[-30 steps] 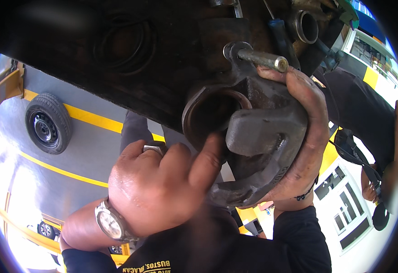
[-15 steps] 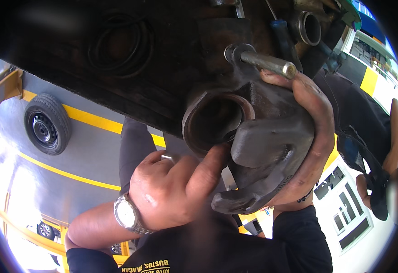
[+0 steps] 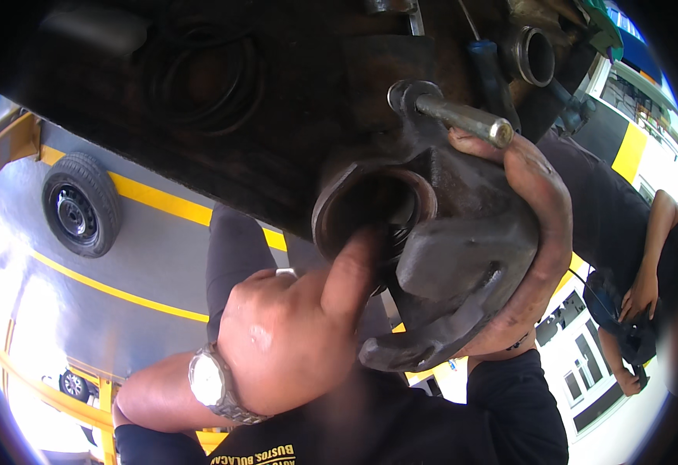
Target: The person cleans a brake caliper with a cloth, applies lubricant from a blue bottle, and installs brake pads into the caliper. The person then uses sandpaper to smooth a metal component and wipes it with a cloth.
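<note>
- A person is holding a brake caliper up close under the dark underside of a raised car, and everything else is sitting around that caliper.
- The right hand is wrapping around the caliper's far side, fingers curled over the top near the guide pin and palm cupping the body from behind; it is carrying the weight.
- The left hand, wearing a silver wristwatch, is sitting just below and left of the caliper, loosely fisted, with the thumb pushing into the round piston bore; it is gripping nothing, only pressing.
- What the thumb is touching inside the bore is in shadow; it may be a rubber seal or the piston face, I cannot tell.
- The caliper is looking like cast metal: heavy, rigid, and grimy enough to be slippery, so the thick body and bridge are seeming the safest places to hold, not the thin pin or the bore lip.
- Well below and left of the caliper, a loose tyre is lying on the grey floor beside yellow lines.
- To the right of the caliper, another person in dark clothes is standing, hands busy with something small.
</note>
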Motion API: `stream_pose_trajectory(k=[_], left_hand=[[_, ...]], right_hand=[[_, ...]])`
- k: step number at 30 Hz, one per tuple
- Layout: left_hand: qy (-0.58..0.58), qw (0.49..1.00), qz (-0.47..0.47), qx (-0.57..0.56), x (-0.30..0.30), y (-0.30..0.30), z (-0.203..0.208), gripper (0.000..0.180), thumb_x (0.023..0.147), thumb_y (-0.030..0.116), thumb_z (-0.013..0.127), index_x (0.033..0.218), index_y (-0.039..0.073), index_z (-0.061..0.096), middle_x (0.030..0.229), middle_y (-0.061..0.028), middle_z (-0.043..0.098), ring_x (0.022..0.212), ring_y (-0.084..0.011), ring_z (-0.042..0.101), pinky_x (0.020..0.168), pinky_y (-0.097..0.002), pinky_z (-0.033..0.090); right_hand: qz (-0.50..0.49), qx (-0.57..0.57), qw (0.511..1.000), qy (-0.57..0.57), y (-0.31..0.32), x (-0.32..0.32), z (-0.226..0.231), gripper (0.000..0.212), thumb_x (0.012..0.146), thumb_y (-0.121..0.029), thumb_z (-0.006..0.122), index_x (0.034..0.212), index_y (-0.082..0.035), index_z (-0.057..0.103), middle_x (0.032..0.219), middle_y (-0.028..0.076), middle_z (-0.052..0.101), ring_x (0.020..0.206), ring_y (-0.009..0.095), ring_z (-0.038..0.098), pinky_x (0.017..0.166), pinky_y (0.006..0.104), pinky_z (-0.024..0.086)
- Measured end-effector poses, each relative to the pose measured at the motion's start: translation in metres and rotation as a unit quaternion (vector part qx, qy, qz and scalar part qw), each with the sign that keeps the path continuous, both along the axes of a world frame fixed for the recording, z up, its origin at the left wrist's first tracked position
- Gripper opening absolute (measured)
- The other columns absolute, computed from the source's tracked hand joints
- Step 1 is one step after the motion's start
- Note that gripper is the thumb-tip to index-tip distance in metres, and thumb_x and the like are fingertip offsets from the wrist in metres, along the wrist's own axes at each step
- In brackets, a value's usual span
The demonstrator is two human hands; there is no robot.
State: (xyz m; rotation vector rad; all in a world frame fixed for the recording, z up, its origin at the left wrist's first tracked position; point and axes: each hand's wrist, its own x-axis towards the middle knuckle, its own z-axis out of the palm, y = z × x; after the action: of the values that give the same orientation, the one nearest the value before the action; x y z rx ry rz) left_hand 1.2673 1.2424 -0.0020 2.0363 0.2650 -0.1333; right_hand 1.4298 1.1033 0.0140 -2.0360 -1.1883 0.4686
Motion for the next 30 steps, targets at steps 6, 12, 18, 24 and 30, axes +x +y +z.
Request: stream_pose_trajectory(k=[6,12,18,24,30], left_hand=[[0.027,0.999,0.033,-0.006,0.006,-0.002,0.001,0.054,0.08,0.009,0.07,0.131,-0.003,0.06,0.064,-0.0045,0.06,0.047,-0.0236,0.06,0.048,-0.0376,0.047],[0.101,0.993,-0.029,-0.055,0.014,0.006,0.012,0.055,0.081,0.01,0.07,0.132,-0.004,0.055,0.065,-0.0103,0.063,0.053,-0.0309,0.065,0.05,-0.0426,0.05],[0.138,0.979,-0.014,-0.146,0.016,0.007,0.009,0.054,0.082,0.006,0.066,0.132,-0.003,0.05,0.066,-0.0168,0.066,0.058,-0.0396,0.066,0.051,-0.0472,0.052],[0.045,0.984,0.047,-0.167,0.014,0.002,0.0,0.051,0.081,0.004,0.068,0.129,-0.002,0.052,0.064,-0.0168,0.065,0.055,-0.0388,0.066,0.05,-0.0472,0.051],[0.056,0.998,0.025,-0.027,0.011,0.002,0.009,0.048,0.076,0.005,0.071,0.123,0.0,0.062,0.067,-0.0082,0.065,0.049,-0.0276,0.061,0.046,-0.038,0.046]], right_hand=[[-0.027,0.022,0.999,-0.016,-0.002,-0.003,-0.009,0.06,0.092,-0.004,0.072,0.145,-0.007,0.043,0.132,0.023,0.059,0.125,0.033,0.061,0.111,0.0472,0.049],[-0.021,0.026,0.999,0.017,-0.009,0.001,-0.007,0.054,0.097,-0.007,0.065,0.145,-0.009,0.043,0.133,0.024,0.059,0.125,0.033,0.061,0.111,0.0475,0.049],[-0.008,0.014,0.999,0.029,-0.003,0.002,-0.005,0.053,0.095,-0.007,0.067,0.143,-0.009,0.044,0.132,0.023,0.06,0.125,0.034,0.061,0.109,0.0481,0.05],[-0.018,0.04,0.999,0.019,-0.002,0.0,-0.007,0.064,0.087,-0.001,0.075,0.142,-0.011,0.044,0.129,0.022,0.062,0.123,0.034,0.062,0.108,0.0479,0.051],[-0.027,0.027,0.999,0.021,-0.006,0.003,-0.01,0.066,0.086,0.0,0.076,0.142,-0.012,0.044,0.129,0.022,0.062,0.123,0.034,0.063,0.108,0.0478,0.051]])
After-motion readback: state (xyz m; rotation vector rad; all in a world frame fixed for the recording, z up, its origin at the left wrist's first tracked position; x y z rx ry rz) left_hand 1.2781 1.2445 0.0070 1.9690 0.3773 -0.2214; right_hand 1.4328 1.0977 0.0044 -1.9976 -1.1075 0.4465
